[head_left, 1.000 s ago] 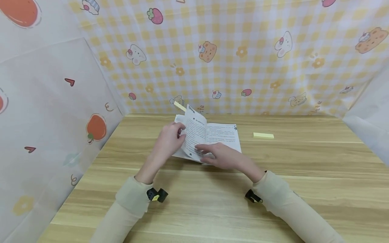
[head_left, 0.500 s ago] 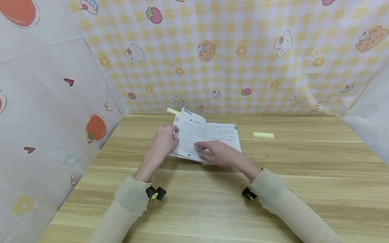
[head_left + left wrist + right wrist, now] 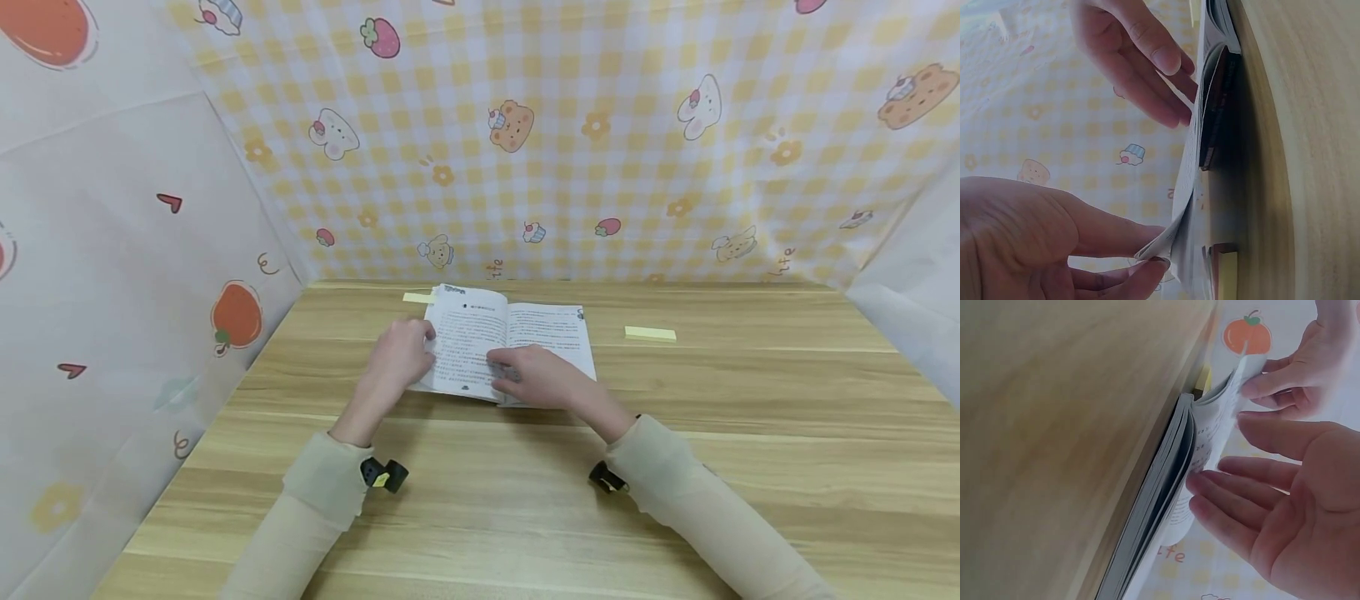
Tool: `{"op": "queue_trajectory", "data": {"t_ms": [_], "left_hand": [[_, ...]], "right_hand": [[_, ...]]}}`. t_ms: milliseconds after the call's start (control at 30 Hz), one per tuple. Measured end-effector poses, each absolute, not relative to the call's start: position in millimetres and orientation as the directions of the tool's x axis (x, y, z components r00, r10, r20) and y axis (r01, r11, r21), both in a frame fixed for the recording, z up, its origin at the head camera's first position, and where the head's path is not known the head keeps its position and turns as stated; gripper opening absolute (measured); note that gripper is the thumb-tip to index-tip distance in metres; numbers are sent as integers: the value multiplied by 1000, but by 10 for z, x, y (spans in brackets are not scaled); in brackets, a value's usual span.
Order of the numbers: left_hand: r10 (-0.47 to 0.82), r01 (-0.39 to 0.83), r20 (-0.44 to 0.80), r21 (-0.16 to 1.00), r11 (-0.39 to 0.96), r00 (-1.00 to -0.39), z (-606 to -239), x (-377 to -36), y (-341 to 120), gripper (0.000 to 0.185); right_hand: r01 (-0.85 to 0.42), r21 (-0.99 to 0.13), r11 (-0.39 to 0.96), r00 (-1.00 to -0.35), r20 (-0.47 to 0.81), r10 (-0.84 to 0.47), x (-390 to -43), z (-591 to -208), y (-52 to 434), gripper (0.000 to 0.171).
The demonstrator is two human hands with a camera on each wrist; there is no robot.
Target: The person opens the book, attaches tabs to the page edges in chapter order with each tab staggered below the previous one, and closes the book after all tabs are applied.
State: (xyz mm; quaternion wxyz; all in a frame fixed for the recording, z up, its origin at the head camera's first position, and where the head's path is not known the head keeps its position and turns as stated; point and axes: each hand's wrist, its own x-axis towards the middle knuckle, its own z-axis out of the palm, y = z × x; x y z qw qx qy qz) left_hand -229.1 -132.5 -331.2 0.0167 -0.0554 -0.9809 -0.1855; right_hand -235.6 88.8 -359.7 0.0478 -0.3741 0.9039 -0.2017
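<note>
An open book [image 3: 551,329] with printed pages lies on the wooden table. My left hand [image 3: 397,350] is at its left side. In the left wrist view the thumb and fingers of my left hand [image 3: 1029,244] pinch the outer edge of a page [image 3: 1188,181]. My right hand [image 3: 543,375] is over the lower middle of the book, fingers spread. In the right wrist view the fingertips of my right hand [image 3: 1279,506] rest at the page surface. A pale yellow paper strip [image 3: 417,297] sticks out past the upper left edge of the page.
Another pale yellow strip [image 3: 650,334] lies on the table right of the book. A small yellow block [image 3: 1227,275] shows low beside the book in the left wrist view. Behind the table hangs a checked cloth [image 3: 570,183]; a white printed sheet [image 3: 150,292] borders the left.
My left hand has brought the raised page down to the left, and the yellow strip at its edge has come down with it. My right hand has barely moved.
</note>
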Motion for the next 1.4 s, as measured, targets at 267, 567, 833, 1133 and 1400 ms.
{"op": "queue_trajectory", "data": {"t_ms": [267,567,833,1133,1400], "left_hand": [[131,120,-11,327,937,-991,-3395,-2321,-1356,35],[127,94,-93,296,951,-988,-3429,-2325,-1373,35],[132,84,-156,278,957,-979,-3431,-2327,-1353,22],[174,146,-124,210,967,-977,-3458,-2325,-1326,36],[301,245,-204,260,934,-932,-3462,-2325,-1330,63]], "right_hand": [[-644,-395,655,-729,58,-682,-2357,-3600,869,34],[-673,-367,643,-679,-40,-733,-2383,-3612,867,43],[-674,-373,637,-663,-73,-745,-2396,-3625,897,46],[-671,-380,637,-651,-108,-751,-2404,-3630,904,49],[-664,-372,649,-654,-131,-745,-2387,-3614,897,51]]}}
